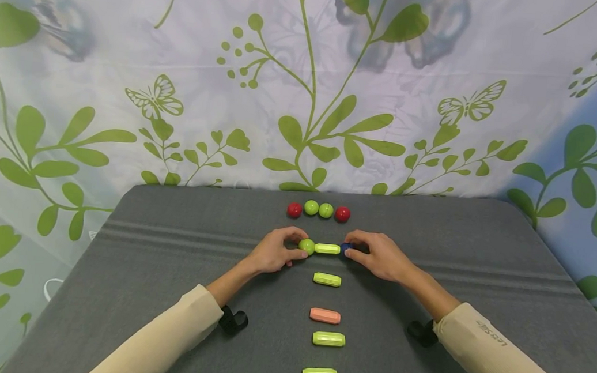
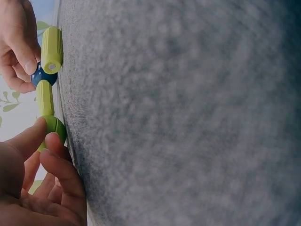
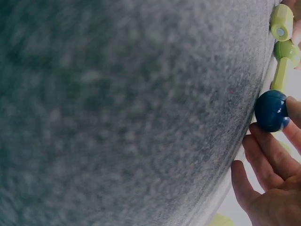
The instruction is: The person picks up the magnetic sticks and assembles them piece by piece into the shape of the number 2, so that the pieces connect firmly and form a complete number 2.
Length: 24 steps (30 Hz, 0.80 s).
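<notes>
My left hand (image 1: 275, 251) pinches a green ball (image 1: 306, 245) between thumb and fingers. A yellow-green magnetic rod (image 1: 327, 248) runs from this ball to a dark blue ball (image 3: 270, 111), touching both. The blue ball sits between the thumb and fingers of my right hand (image 1: 383, 257), which cover much of it in the head view. Just nearer to me lies another yellow-green rod (image 1: 326, 279), apart from the joined pieces. A small silvery disc shows in its end in the left wrist view.
Behind the hands, two red balls (image 1: 294, 210) flank two green balls (image 1: 325, 210) in a row. An orange rod (image 1: 324, 315) and two more yellow-green rods (image 1: 328, 339) lie nearer to me on the grey cloth-covered table (image 1: 168, 270). A leaf-patterned curtain (image 1: 261, 120) hangs behind.
</notes>
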Motion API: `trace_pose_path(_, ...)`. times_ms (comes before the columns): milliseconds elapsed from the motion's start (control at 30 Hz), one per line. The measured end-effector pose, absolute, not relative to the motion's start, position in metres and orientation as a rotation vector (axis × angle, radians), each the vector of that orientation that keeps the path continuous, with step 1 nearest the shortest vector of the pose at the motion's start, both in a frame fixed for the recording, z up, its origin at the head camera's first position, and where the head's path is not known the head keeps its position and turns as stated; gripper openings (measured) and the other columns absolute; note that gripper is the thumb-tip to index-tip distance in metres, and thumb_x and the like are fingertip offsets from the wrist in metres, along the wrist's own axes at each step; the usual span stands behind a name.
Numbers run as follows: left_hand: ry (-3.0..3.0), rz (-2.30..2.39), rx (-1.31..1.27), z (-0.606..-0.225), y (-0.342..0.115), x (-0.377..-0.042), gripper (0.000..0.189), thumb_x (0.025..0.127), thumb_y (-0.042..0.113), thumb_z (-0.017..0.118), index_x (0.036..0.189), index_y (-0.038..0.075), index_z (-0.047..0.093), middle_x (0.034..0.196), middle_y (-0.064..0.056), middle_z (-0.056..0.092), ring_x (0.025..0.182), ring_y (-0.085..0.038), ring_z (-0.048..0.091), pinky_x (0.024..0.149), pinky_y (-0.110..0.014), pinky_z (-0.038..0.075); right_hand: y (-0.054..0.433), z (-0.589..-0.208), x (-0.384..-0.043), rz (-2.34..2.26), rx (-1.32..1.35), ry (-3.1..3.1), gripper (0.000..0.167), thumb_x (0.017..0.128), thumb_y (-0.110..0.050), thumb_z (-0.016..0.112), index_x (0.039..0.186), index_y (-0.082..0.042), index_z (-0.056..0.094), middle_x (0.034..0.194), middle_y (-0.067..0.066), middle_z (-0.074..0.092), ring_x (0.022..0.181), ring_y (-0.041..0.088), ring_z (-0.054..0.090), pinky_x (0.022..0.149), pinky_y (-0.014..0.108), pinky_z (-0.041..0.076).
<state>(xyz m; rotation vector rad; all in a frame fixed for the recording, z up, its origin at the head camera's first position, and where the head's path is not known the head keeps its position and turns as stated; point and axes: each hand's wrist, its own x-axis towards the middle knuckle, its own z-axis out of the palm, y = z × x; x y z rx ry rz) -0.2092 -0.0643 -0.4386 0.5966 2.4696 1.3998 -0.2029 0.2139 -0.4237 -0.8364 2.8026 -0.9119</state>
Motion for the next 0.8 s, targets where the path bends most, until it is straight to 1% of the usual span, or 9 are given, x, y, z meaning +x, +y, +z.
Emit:
trace_pose_path(100,2.464,1.405,0.599,-0.440,-0.065,-0.210,0.031,0.091,0.009,0.073,0.120,0.006,0.064,0.113,-0.013,0.064,0.061,-0.012,0.059,0.058,-0.028,0.052,0.214,-0.424,-0.202,-0.936,-0.833,2.813,0.029,0.096,-0.019,0.067,0.120,-0.003,0.066,0.114,0.007,0.067,0.106,0.026,0.062,0.089,0.051,0.047)
trace_pose_path(233,2.458,1.404,0.602,-0.440,-0.065,-0.211,0.031,0.091,0.010,0.073,0.121,0.006,0.064,0.114,-0.013,0.064,0.061,-0.012,0.060,0.055,-0.028,0.051,0.213,-0.422,-0.195,-1.047,-0.801,2.859,0.030,0.093,-0.019,0.072,0.118,-0.004,0.067,0.116,0.008,0.065,0.111,0.031,0.058,0.091,0.054,0.044)
trace_pose_path(333,2.456,1.394,0.598,-0.441,-0.065,-0.212,0.032,0.091,0.011,0.073,0.121,0.008,0.063,0.115,-0.012,0.064,0.061,-0.013,0.060,0.051,-0.027,0.048,0.211,-0.420,-0.186,-1.167,-0.763,2.874,0.024,0.090,-0.017,0.075,0.111,-0.006,0.070,0.110,0.005,0.065,0.105,0.030,0.057,0.088,0.053,0.045)
trace_pose_path(467,2.456,1.381,0.585,-0.441,-0.065,-0.212,0.033,0.091,0.012,0.073,0.122,0.009,0.063,0.116,-0.012,0.064,0.061,-0.012,0.061,0.049,-0.027,0.046,0.205,-0.419,-0.173,-1.274,-0.768,2.788,0.016,0.089,-0.015,0.076,0.102,-0.009,0.069,0.097,-0.002,0.064,0.093,0.021,0.057,0.082,0.047,0.047)
trace_pose_path(600,2.459,1.379,0.582,-0.442,-0.065,-0.212,0.033,0.091,0.012,0.073,0.122,0.008,0.063,0.116,-0.012,0.064,0.060,-0.013,0.061,0.049,-0.027,0.046,0.198,-0.424,-0.165,-1.270,-0.823,2.672,0.014,0.088,-0.015,0.076,0.099,-0.011,0.068,0.090,-0.008,0.061,0.084,0.014,0.056,0.077,0.039,0.048)
trace_pose_path(700,2.463,1.380,0.580,-0.442,-0.065,-0.213,0.032,0.091,0.012,0.073,0.122,0.009,0.064,0.115,-0.011,0.064,0.060,-0.012,0.061,0.048,-0.027,0.045,0.193,-0.428,-0.164,-1.244,-0.852,2.607,0.015,0.089,-0.017,0.076,0.100,-0.011,0.067,0.088,-0.008,0.059,0.079,0.013,0.055,0.071,0.033,0.047)
trace_pose_path(800,2.466,1.384,0.585,-0.442,-0.065,-0.213,0.032,0.091,0.012,0.073,0.122,0.009,0.064,0.115,-0.011,0.064,0.060,-0.013,0.061,0.046,-0.027,0.044,0.191,-0.430,-0.164,-1.220,-0.873,2.566,0.015,0.088,-0.016,0.076,0.099,-0.012,0.066,0.085,-0.007,0.059,0.074,0.013,0.055,0.065,0.029,0.045)
